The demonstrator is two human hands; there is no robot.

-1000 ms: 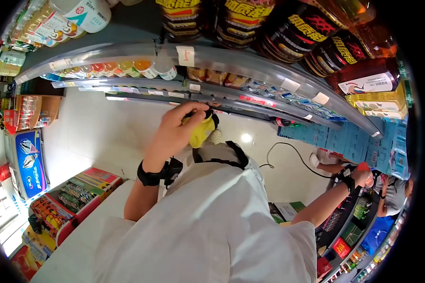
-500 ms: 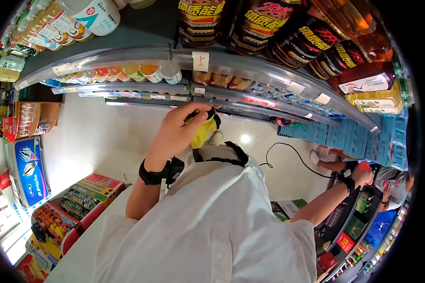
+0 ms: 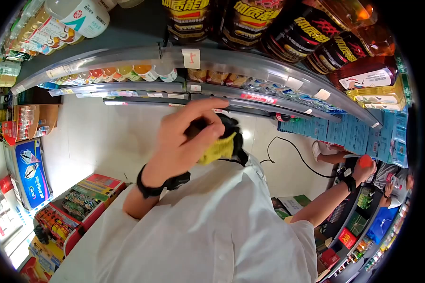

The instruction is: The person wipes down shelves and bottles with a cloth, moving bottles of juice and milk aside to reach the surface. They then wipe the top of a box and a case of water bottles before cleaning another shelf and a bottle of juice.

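Note:
My left hand [image 3: 186, 139], slightly blurred, is in front of my body below the shelf edge. Its fingers curl round a yellow and black thing [image 3: 220, 148] whose kind I cannot make out, with the index finger and thumb apart; the hand hides part of it. At the far right, my right hand [image 3: 359, 172] is closed around an object with a round orange-red top [image 3: 365, 161]; its lower part is hidden. Near the right wrist runs a thin black cable [image 3: 297, 150]. Both wrists wear black bands.
Dark-labelled drink bottles [image 3: 252, 21] stand on the upper shelf ahead, beside white-labelled bottles [image 3: 82, 19]. Its shelf edge [image 3: 241, 63] curves across. Blue cartons [image 3: 335, 134] are stacked right, near another person's leg [image 3: 330, 156]. A blue ice-cream box [image 3: 30, 172] and snack display [image 3: 82, 207] stand left.
My left hand has moved slightly right and closer to the camera, its index finger now stretched out, and the yellow and black thing has moved with it. My right hand has barely shifted.

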